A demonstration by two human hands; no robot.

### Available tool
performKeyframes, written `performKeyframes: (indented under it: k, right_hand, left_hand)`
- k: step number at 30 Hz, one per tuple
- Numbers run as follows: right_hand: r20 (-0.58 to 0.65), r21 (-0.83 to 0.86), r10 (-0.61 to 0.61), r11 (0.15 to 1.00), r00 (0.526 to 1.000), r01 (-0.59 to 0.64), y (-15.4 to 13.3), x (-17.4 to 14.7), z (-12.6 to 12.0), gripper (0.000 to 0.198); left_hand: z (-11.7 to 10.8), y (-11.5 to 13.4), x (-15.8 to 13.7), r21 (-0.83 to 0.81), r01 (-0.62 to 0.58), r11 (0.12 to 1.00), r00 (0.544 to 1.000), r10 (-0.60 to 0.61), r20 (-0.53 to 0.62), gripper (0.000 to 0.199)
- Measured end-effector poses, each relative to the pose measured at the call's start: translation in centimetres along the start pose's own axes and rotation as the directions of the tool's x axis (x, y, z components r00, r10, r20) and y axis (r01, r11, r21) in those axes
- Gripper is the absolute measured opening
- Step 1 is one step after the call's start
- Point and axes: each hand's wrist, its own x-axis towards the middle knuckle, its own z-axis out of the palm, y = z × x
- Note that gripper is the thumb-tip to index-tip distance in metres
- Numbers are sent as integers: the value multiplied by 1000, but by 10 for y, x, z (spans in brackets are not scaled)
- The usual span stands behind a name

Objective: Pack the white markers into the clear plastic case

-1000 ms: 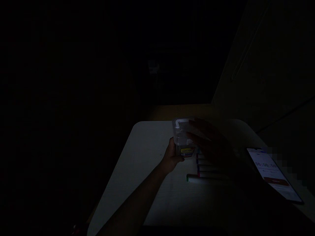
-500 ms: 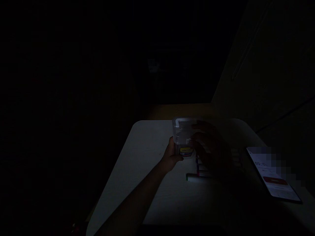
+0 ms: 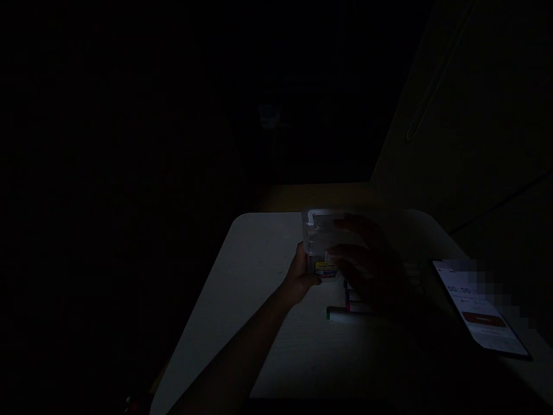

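Observation:
A clear plastic box (image 3: pixel 317 236) with a lid and a yellow label (image 3: pixel 325 268) on its front stands near the far side of the white table (image 3: pixel 228 294). My left hand (image 3: pixel 299 279) grips its left side, thumb along the lower front. Over the lid's right part and front edge lies my right hand (image 3: pixel 365 256), dark and in shadow; its fingers are apart and touch the lid. Several markers lie partly under my right hand, among them a green-ended marker (image 3: pixel 341 314) and a pink-ended marker (image 3: pixel 356 307). What the box contains is too dark to tell.
A lit phone (image 3: pixel 479 308) showing a timer lies at the table's right side. A wall (image 3: pixel 475 144) rises to the right, with a thin cable across it. The room beyond the table is very dark.
My right hand's fingers have shifted slightly left along the front edge of the lid. My left hand and the box have stayed nearly in place.

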Motion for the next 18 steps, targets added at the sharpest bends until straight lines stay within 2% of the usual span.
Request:
performKeyframes:
  k: [3,7,11,13,16,18]
  right_hand:
    - [32,-35,6,999,999,-5,12,-2,0,39]
    - [59,35,76,996,995,-78,25,-2,2,57]
    - [64,109,117,986,991,-124,29,7,1,57]
    - [40,169,190,966,981,-194,27,14,-1,53]
    - [-9,229,337,917,942,-326,25,27,-5,48]
    - [-36,211,409,895,912,-393,26,37,-4,49]
  left_hand:
    - [0,0,-1,5,6,1000,1000,-5,-19,75]
    - [1,1,-1,9,18,1000,999,-18,-46,74]
    - [3,2,1,-40,37,998,997,-40,-70,74]
    - [3,2,1,-46,35,998,997,-38,-61,75]
    - [2,2,1,-37,32,999,999,-34,-30,76]
    - [1,2,1,-31,27,999,999,-28,-18,77]
